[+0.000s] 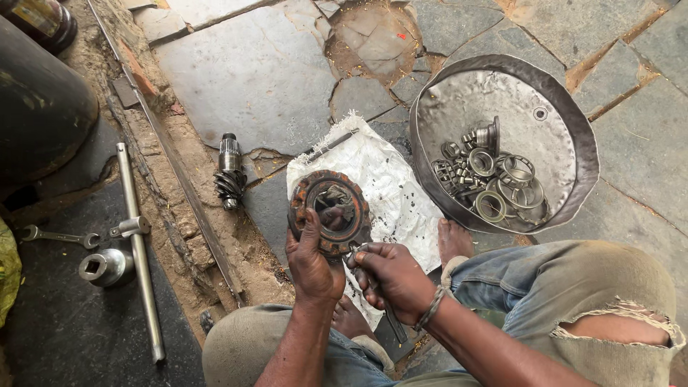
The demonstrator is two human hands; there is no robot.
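My left hand (313, 259) grips a rusty, ring-shaped gear housing (329, 210) by its lower left rim, holding it upright over a white sack (387, 183) on the stone floor. My right hand (390, 278) is closed around a dark metal tool (393, 326), whose upper end touches the lower right edge of the housing. The tool's tip is hidden behind my fingers. Both my knees frame the hands at the bottom of the view.
A dented metal basin (566, 115) at the right holds several bearings and rings (494, 183). A pinion gear shaft (229, 172) lies left of the sack. Farther left lie a long T-bar wrench (136, 244), a socket (106, 267) and a spanner (57, 236).
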